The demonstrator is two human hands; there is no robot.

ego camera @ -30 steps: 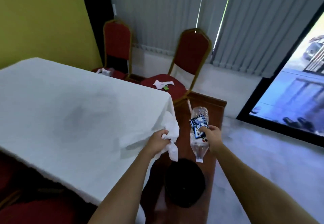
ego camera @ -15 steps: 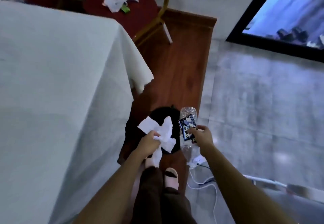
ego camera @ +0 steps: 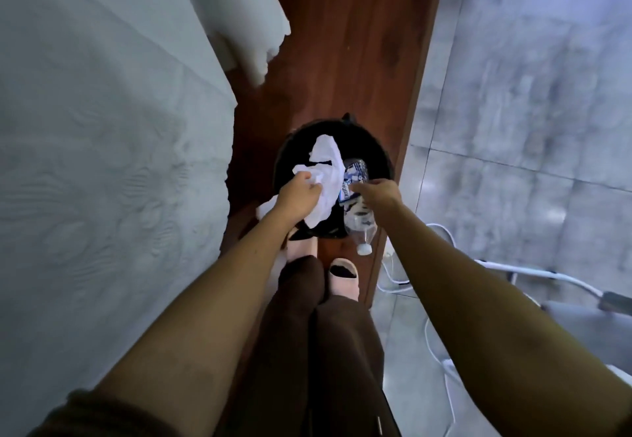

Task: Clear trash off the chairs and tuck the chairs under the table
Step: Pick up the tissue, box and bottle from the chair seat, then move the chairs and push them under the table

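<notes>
I look straight down at a round black bin (ego camera: 371, 144) on the wooden floor strip in front of my feet. My left hand (ego camera: 297, 197) grips crumpled white tissue (ego camera: 326, 166) that hangs over the bin's mouth. My right hand (ego camera: 379, 193) holds a clear plastic bottle (ego camera: 359, 221) with a blue label, its white cap pointing toward me, above the bin's right side. No chairs are in view.
The table with its white cloth (ego camera: 113, 149) fills the left side, its corner hanging at the top. Grey tiles (ego camera: 530, 94) lie to the right, with white cables (ego camera: 441, 334) and a grey object at the lower right.
The view has tilted down from the table and chairs to the bin. Both hands have moved over the bin's mouth, still holding the tissue and the bottle.
</notes>
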